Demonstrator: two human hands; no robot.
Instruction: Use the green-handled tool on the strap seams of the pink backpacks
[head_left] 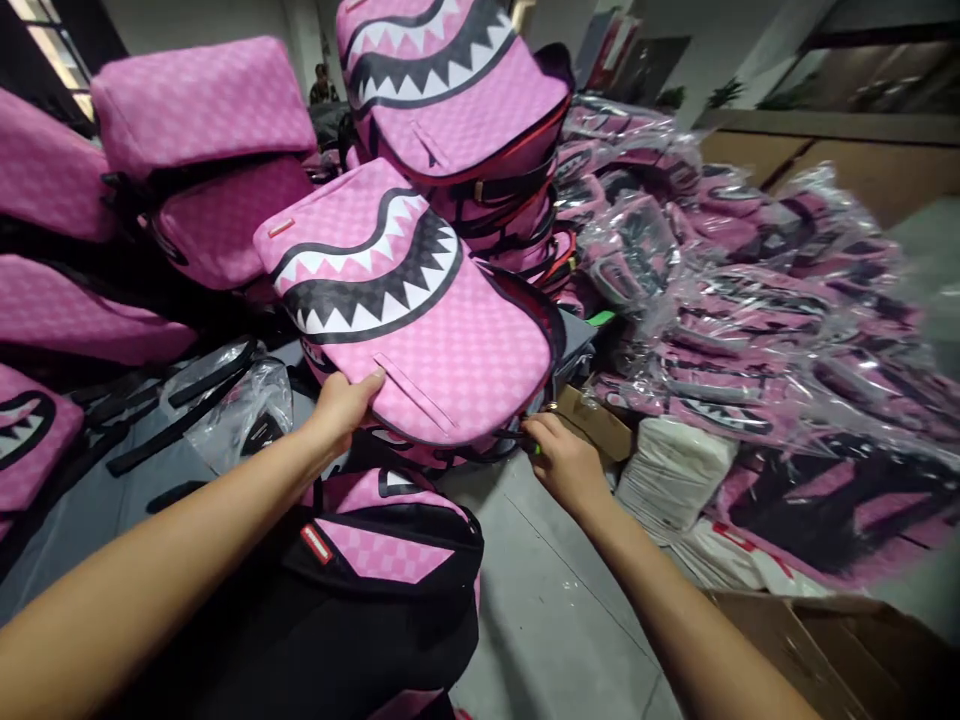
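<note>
A pink checkered backpack (pixel 480 340) with a black-and-white shark-mouth print lies tilted at the centre. My left hand (pixel 345 408) grips its lower left edge, thumb on top beside the zipped front pocket. At its lower right edge my right hand (pixel 559 452) is closed around a dark strap or zipper pull; a small green bit shows at the fingers. Directly below, a black and pink backpack (pixel 390 580) with a red label stands close to my body. Behind the held one rises a stack of similar pink backpacks (pixel 465 110).
Pink bags (pixel 202 110) are piled at the left above a grey surface (pixel 176 450) with straps and clear plastic. Many plastic-wrapped bags (pixel 750 300) heap up at the right. White packets (pixel 675 475) and a cardboard box (pixel 847 650) sit lower right. A person (pixel 323 86) is far back.
</note>
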